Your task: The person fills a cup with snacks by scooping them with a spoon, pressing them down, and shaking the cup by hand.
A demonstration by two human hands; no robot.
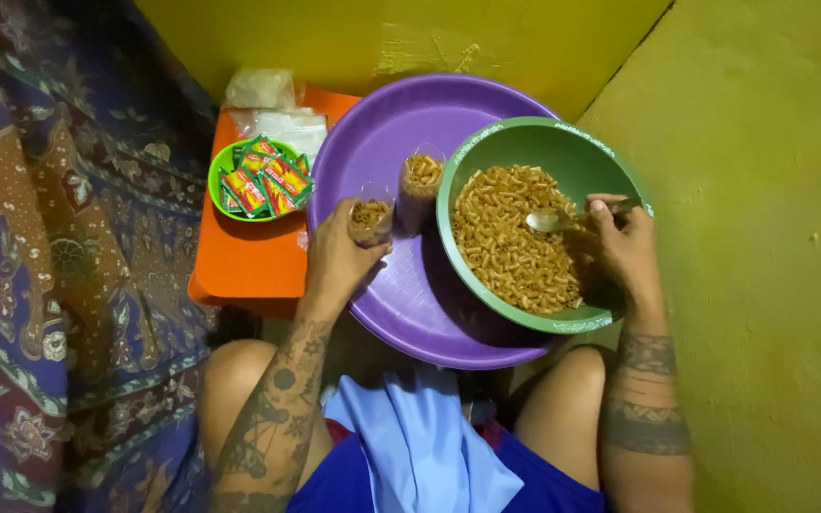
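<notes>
My left hand (339, 258) wraps around a small clear bag (372, 220) partly filled with orange-brown macaroni snack, fingers curled shut on its sides, the open mouth facing up. Just beyond my fingertips a second filled bag (419, 188) stands upright, both over the big purple basin (382, 142). My right hand (624, 245) pinches the handle of a metal spoon (551, 220) between thumb and bent fingers; the spoon's bowl points toward my left hand and hovers over the heap of macaroni (510, 242) inside the green bowl (563, 152), which sits in the purple basin on my right-hand side. Past my left knuckles, farther out, a small bright green bowl (225, 163) holds red and green seasoning sachets (266, 180) on an orange tray (244, 261). Beyond that bowl lie folded clear plastic bags (277, 109). Patterned cloth (59, 285) hangs well outside my left wrist.
</notes>
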